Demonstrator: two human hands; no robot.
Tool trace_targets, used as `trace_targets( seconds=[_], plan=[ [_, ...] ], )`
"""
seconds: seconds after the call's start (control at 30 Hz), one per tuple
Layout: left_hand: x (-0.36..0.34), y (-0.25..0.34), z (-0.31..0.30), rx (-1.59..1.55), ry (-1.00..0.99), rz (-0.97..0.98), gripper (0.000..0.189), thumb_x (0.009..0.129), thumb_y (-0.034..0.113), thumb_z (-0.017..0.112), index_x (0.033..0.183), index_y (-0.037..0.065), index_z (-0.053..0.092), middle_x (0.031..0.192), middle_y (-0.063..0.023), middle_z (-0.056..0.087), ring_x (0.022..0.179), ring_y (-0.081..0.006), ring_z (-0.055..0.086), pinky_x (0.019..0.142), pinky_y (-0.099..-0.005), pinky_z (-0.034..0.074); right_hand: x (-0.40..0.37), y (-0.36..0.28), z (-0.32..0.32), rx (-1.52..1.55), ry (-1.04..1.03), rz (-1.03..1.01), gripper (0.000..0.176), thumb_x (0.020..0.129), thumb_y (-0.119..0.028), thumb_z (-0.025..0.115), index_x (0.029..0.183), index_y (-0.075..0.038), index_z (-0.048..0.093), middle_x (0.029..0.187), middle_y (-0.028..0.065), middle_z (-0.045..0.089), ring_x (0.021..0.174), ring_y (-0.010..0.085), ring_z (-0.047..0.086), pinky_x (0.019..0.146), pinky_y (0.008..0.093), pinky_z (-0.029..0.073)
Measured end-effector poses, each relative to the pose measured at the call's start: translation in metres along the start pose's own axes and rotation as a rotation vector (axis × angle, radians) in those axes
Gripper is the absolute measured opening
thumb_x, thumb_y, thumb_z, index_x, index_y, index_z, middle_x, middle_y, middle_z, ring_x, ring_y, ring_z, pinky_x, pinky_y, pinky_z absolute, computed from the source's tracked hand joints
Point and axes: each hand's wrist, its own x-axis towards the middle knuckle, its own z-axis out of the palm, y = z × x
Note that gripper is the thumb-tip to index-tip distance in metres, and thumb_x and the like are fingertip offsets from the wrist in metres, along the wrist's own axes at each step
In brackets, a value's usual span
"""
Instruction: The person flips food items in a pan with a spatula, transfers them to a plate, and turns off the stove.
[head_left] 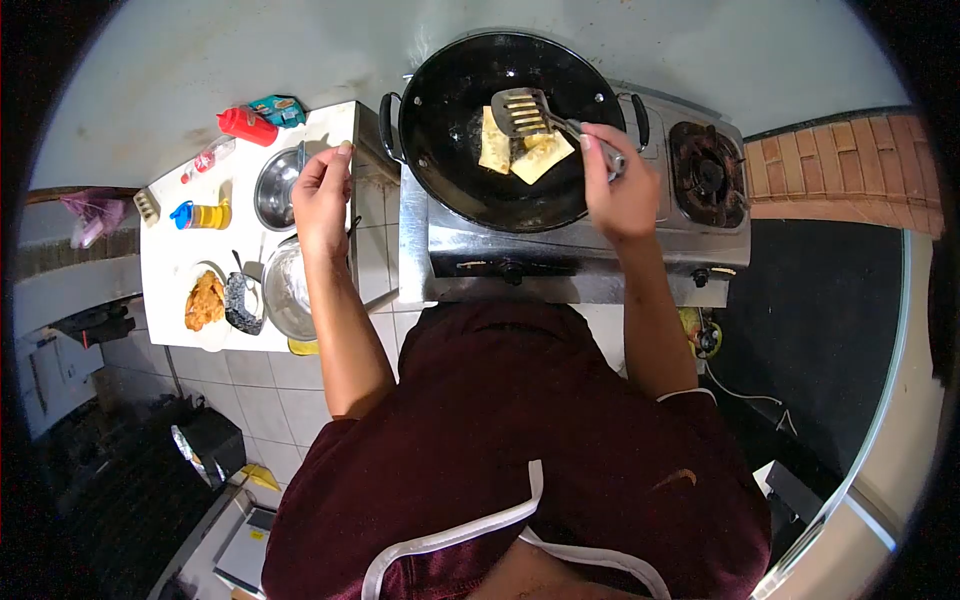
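Note:
My right hand [622, 185] is wrapped around the handle of a slotted spatula [520, 110]. The spatula's head is over a black two-handled wok [455, 185] and covers part of the food there. Two flat, pale, folded pieces of dough lie in the wok: a left piece [493, 150] and a right piece [545, 160], both with browned spots. My left hand [322, 195] is raised left of the wok, near its left handle, thumb and fingertips pinched together. Whatever may be between those fingertips is too small to make out.
The wok stands on a steel gas stove [600, 250] with a second burner [708, 175] at right. On the white side table [160, 260] are metal bowls [280, 190], a red bottle [247, 125], a blue-capped bottle [205, 215], and a plate of browned food [206, 300].

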Motion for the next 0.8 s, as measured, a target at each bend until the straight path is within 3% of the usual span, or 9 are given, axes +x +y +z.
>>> trace_targets(
  seconds=[0.03,0.1,0.27,0.43,0.57,0.8],
  plan=[
    [0.0,0.0,0.0,0.002,0.009,0.003,0.019,0.082,0.021,0.064,0.086,0.002,0.062,0.062,0.006,0.046,0.054,-0.0026,0.036,0.049,-0.0182,0.027,0.003,-0.001,-0.004,0.0,0.0,-0.001,0.013,0.083,-0.014,0.06,0.092,-0.004,0.062,0.074,0.0147,0.065,0.066,0.02,0.065,0.057,0.0279,0.048],
    [-0.002,0.001,0.0,0.003,0.019,0.0,0.019,0.082,0.02,0.064,0.086,0.002,0.062,0.062,0.0061,0.046,0.053,-0.0024,0.035,0.048,-0.018,0.026,0.013,-0.005,-0.02,-0.049,-0.042,0.242,0.016,0.085,-0.016,0.059,0.091,-0.001,0.061,0.073,0.0147,0.065,0.066,0.0184,0.065,0.058,0.0268,0.048],
    [-0.005,0.004,0.002,0.036,0.053,0.004,0.019,0.083,0.02,0.064,0.087,0.002,0.062,0.061,0.0063,0.045,0.052,-0.0021,0.034,0.047,-0.0176,0.025,0.037,0.008,-0.036,-0.185,0.064,-0.014,0.017,0.085,-0.018,0.059,0.091,-0.002,0.062,0.072,0.016,0.064,0.061,0.0241,0.065,0.056,0.0295,0.048],
    [-0.006,0.004,0.003,0.043,0.042,0.003,0.019,0.083,0.021,0.064,0.087,0.002,0.062,0.061,0.0061,0.045,0.052,-0.0023,0.035,0.047,-0.018,0.026,0.053,0.007,-0.031,-0.343,-0.112,-0.075,0.019,0.084,-0.022,0.057,0.087,-0.003,0.061,0.072,0.0194,0.062,0.066,0.0352,0.062,0.061,0.0382,0.049],
    [-0.005,0.002,0.005,0.033,0.029,-0.007,0.019,0.083,0.021,0.064,0.086,0.002,0.062,0.061,0.0061,0.045,0.052,-0.0025,0.035,0.047,-0.0182,0.026,0.058,0.006,-0.02,-0.398,-0.255,-0.042,0.028,0.086,-0.03,0.053,0.088,-0.003,0.061,0.072,0.0222,0.061,0.067,0.0396,0.06,0.066,0.0443,0.048],
    [-0.009,-0.001,0.003,0.026,0.035,-0.004,0.019,0.082,0.022,0.065,0.085,0.003,0.062,0.061,0.0064,0.045,0.052,-0.0022,0.034,0.047,-0.0181,0.025,0.07,0.035,-0.04,-0.397,-0.165,0.117,0.035,0.086,-0.034,0.053,0.09,0.0,0.061,0.074,0.0232,0.061,0.076,0.0392,0.06,0.069,0.0419,0.048]
  ],
)
